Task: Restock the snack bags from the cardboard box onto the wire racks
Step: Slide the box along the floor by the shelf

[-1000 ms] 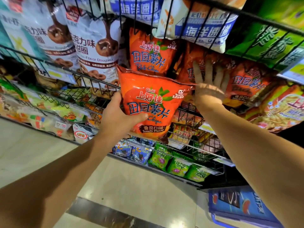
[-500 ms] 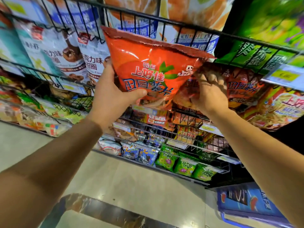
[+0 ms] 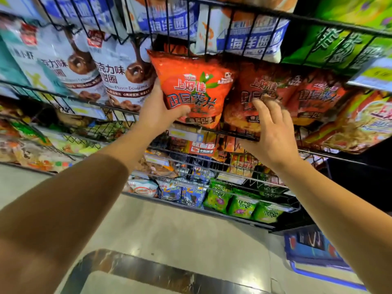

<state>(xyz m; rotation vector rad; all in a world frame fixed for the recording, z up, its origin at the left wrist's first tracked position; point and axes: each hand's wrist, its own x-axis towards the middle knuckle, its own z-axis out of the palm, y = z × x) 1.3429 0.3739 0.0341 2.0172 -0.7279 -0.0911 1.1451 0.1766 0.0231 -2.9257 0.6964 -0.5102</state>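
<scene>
My left hand (image 3: 157, 112) grips an orange potato chip bag (image 3: 192, 85) by its lower left side, thumb across the front. The bag stands upright inside the middle wire rack (image 3: 241, 135), its top under the rack above. To its right stand more orange chip bags (image 3: 269, 96) of the same kind. My right hand (image 3: 272, 132) is in front of those bags with its fingers spread and nearly straight, the fingertips against one bag's front. The cardboard box is out of view.
White doughnut bags (image 3: 121, 71) hang left of the orange bag. Blue-and-white bags (image 3: 244, 37) and green bags (image 3: 343, 45) fill the upper rack. Lower racks hold small green packs (image 3: 241, 205) and other snacks. A blue crate (image 3: 314, 251) sits on the floor at the right.
My left hand has lowered the orange bag from in front of the upper rack into the middle rack. My right hand has uncurled and drawn back from the shelved bags.
</scene>
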